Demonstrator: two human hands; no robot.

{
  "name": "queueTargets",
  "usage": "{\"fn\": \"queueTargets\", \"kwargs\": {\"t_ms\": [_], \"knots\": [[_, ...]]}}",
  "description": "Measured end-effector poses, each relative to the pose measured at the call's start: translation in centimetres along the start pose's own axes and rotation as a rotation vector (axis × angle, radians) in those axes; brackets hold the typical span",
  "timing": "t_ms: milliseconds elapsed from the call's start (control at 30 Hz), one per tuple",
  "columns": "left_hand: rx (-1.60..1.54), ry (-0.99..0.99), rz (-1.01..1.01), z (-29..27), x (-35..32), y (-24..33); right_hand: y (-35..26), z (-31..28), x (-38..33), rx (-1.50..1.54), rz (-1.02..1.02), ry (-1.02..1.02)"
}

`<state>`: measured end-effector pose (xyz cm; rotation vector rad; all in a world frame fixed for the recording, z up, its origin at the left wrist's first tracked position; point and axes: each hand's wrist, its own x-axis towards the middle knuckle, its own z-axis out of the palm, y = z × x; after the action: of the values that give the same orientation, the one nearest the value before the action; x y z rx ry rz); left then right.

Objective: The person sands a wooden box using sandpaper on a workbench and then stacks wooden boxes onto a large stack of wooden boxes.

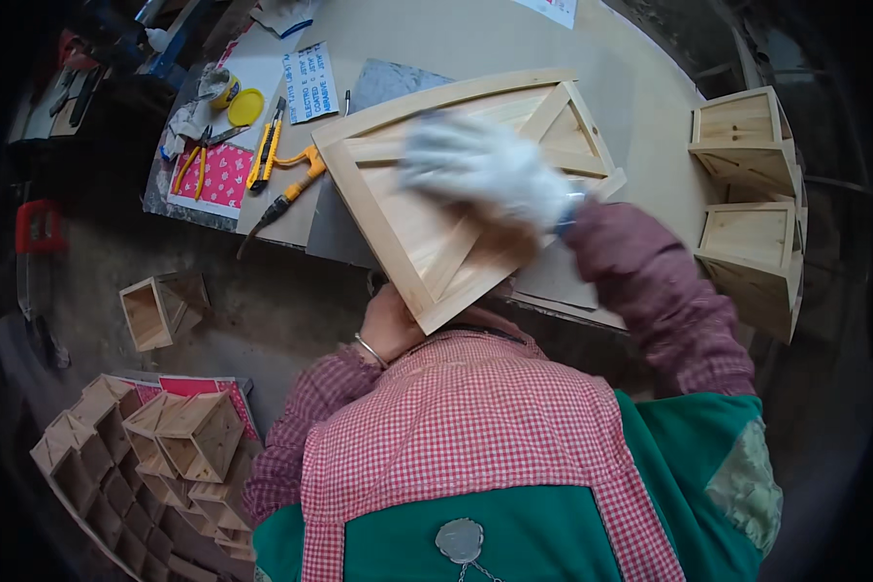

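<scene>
A pale wooden crate with a framed face and diagonal slats rests tilted at the near edge of the workbench. My right hand, in a white glove, lies over this face and is smeared by motion. Whether anything is under its fingers is hidden. My bare left hand, with a bracelet at the wrist, grips the crate by its near left corner. Its fingertips are out of sight behind the wood.
Left on the bench lie an orange-handled air gun, a yellow utility knife, pliers, a yellow lid and a printed sheet. Crates stand at right, on the floor and stacked lower left.
</scene>
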<state>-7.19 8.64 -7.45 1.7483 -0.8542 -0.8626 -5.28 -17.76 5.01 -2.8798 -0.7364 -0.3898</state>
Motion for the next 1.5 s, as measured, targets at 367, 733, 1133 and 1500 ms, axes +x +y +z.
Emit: {"fn": "queueTargets", "kwargs": {"t_ms": [367,733,1133,1500], "knots": [[-0.134,0.301,-0.109,-9.9,1.0,2.4,-0.2,-0.4,4.9,0.192,0.338,0.028],[-0.078,0.71,0.11,-9.2,7.5,5.9,-0.3,0.0,5.9,0.316,0.356,0.106],[0.268,0.726,0.241,-11.5,15.6,9.4,3.4,-3.7,1.1,0.522,0.526,0.297],[0.592,0.604,0.247,-9.8,16.3,10.2,3.8,-6.5,-9.5,0.442,0.669,-0.178]]}}
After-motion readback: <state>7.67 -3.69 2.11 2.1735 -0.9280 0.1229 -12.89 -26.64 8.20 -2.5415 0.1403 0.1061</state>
